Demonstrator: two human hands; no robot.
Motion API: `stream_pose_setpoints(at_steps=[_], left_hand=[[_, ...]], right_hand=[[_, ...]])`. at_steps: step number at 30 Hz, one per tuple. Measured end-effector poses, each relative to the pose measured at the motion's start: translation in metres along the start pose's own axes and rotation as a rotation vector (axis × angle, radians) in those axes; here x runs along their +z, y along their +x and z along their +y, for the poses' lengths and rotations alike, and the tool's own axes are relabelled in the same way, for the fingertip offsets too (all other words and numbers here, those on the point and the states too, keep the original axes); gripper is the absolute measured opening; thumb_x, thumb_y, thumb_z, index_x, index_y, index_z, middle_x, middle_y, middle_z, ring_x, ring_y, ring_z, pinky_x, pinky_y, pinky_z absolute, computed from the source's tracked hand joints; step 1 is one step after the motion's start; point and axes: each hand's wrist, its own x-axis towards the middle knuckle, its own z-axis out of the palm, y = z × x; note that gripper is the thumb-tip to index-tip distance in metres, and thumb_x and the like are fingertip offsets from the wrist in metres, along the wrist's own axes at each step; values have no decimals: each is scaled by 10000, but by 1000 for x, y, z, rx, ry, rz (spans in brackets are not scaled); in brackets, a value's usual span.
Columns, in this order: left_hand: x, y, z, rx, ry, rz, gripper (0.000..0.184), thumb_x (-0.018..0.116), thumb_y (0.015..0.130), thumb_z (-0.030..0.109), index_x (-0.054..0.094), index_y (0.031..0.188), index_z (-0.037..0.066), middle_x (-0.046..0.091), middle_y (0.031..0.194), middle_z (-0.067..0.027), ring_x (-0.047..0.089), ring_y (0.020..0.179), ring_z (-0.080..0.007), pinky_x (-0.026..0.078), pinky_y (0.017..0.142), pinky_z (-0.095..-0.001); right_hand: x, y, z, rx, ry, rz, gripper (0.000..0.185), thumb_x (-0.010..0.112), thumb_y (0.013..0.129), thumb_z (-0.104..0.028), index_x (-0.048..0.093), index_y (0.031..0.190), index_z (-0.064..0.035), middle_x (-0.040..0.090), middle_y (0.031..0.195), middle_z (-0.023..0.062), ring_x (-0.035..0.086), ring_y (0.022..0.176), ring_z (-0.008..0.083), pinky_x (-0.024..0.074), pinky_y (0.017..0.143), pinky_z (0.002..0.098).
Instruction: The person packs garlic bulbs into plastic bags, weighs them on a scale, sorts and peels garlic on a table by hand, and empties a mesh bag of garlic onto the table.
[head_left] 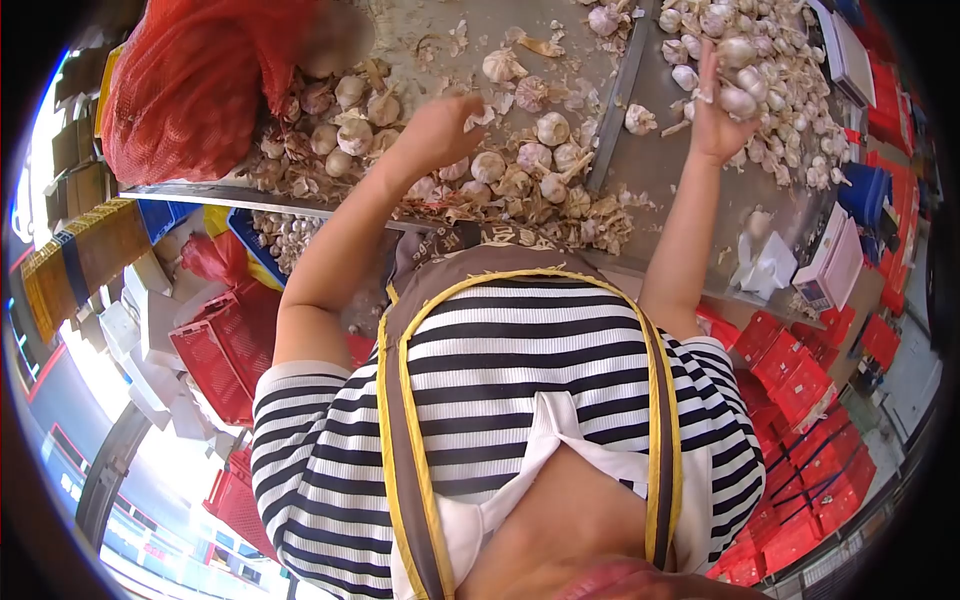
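Note:
Garlic bulbs with loose dry skins (488, 167) lie along the near edge of the metal table. Above them is my left hand (440, 130), its fingers curled; a pale scrap shows by the fingertips, but what they hold is unclear. On the right, beyond a raised metal divider (620, 100), my right hand (718, 125) is palm up at the edge of a big pile of cleaner garlic (790, 90). One finger points up, and large white bulbs (738, 102) rest against the palm and fingers. A single bulb (640, 120) sits left of this hand.
A red mesh sack (190, 90) stands at the table's back left. A white plastic bag (765, 265) and a pale box (830, 258) are at the right edge. Red crates (215, 350) are below left, more red crates (790, 370) below right. A blue container (865, 195) is far right.

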Motion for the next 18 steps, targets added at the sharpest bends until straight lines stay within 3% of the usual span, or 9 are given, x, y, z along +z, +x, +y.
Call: stream_pose_setpoints(at_steps=[2, 3, 4, 6, 8, 9, 12, 15, 18], left_hand=[[16, -11, -21, -98, 149, -331, 264, 604, 768, 111, 623, 1027, 63, 601, 1025, -188, 611, 914, -352, 489, 807, -423], [25, -16, -25, -100, 147, -331, 264, 604, 768, 111, 623, 1027, 63, 601, 1025, -188, 611, 914, -352, 489, 807, -423], [33, -24, -26, -82, 175, -330, 279, 596, 750, 95, 625, 1026, 71, 591, 1021, -192, 609, 909, -357, 487, 801, -435], [41, -30, -25, -103, 205, -386, 297, 594, 709, 84, 618, 1005, 84, 566, 1008, -195, 602, 896, -375, 488, 777, -456], [42, -33, -18, -102, 225, -376, 285, 601, 696, 89, 608, 981, 77, 568, 988, -186, 602, 888, -375, 488, 761, -453], [41, -34, -16, -90, 249, -359, 274, 607, 684, 94, 598, 957, 69, 570, 968, -178, 601, 879, -374, 489, 746, -450], [36, -28, -20, -225, 53, -242, 288, 624, 673, 109, 565, 950, 58, 586, 943, -162, 610, 868, -357, 487, 726, -442], [25, -19, -29, -110, -38, -241, 351, 637, 669, 123, 547, 1004, 71, 607, 928, -154, 621, 869, -336, 485, 717, -432], [36, -21, -22, -62, 91, -344, 466, 663, 667, 155, 558, 1119, 111, 629, 953, -156, 632, 875, -321, 495, 726, -414]], right_hand=[[-13, 1, -12, -95, -217, 35, 736, 608, 849, -322, 228, 1386, 7, 245, 1451, 244, 251, 1347, 401, 309, 1091, 532], [-25, 4, -21, -185, -435, 73, 677, 544, 909, -295, 209, 1402, 26, 275, 1444, 235, 328, 1318, 388, 345, 1071, 525], [-34, 9, -11, 6, -580, 91, 540, 557, 912, -326, 384, 1274, 36, 454, 1308, 236, 444, 1230, 381, 404, 1036, 490], [-65, -9, 21, 148, -1730, 171, 302, 631, 871, -204, 560, 1073, 8, 622, 1068, 107, 600, 1006, 249, 491, 887, 359], [-91, -31, 53, 369, -2522, -246, 328, 688, 782, -186, 593, 1081, -90, 635, 1048, 77, 608, 957, 249, 494, 811, 352], [-96, -38, 65, 551, -2650, -323, 340, 719, 735, -205, 598, 1039, -112, 626, 1060, 93, 604, 948, 255, 484, 831, 365], [-117, -50, 71, 494, -2900, -528, 362, 731, 693, -207, 590, 1009, -100, 620, 1057, 108, 599, 950, 261, 475, 845, 348], [-106, -46, 68, 616, -2951, -423, 390, 736, 687, -214, 576, 1028, -111, 607, 1083, 102, 606, 966, 247, 485, 831, 342], [-87, -38, 54, 578, -2507, 76, 335, 668, 754, -179, 559, 1064, -117, 586, 1113, 90, 615, 955, 217, 516, 761, 344]])
